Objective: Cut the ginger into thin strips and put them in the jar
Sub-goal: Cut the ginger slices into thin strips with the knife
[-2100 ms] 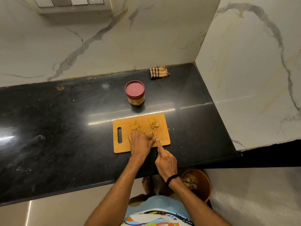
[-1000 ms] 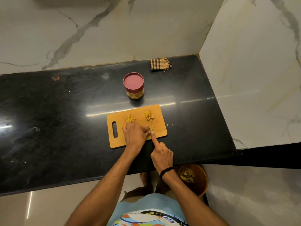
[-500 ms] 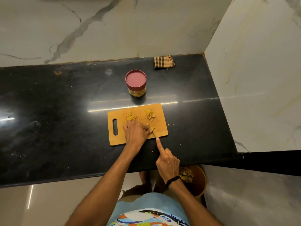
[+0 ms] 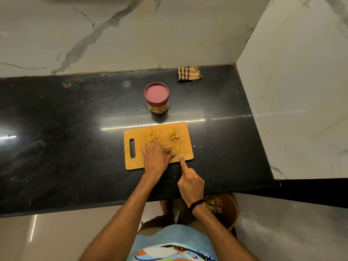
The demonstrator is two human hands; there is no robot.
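A wooden cutting board [image 4: 184,132] lies on the black counter [image 4: 75,138]. A pile of thin ginger strips [image 4: 151,137] sits at the board's back left, and ginger slices [image 4: 173,135] lie at its back right. My left hand [image 4: 155,157] holds down a piece of ginger [image 4: 167,150] near the board's front, pinched between fingers and thumb. My right hand [image 4: 190,182] grips a knife [image 4: 177,147], index finger stretched along the thin blade, just right of that piece. The jar [image 4: 156,98], with its maroon lid on, stands behind the board.
A checked cloth [image 4: 189,73] lies at the back right against the marble wall. Marble walls close the counter at the back and right. An orange bin [image 4: 228,210] with peels stands on the floor below the counter edge. A few ginger crumbs [image 4: 194,146] lie right of the board.
My right hand has drawn slightly back toward me with the knife, then stayed beside the ginger. My left hand stays on the ginger. The view has shifted a little.
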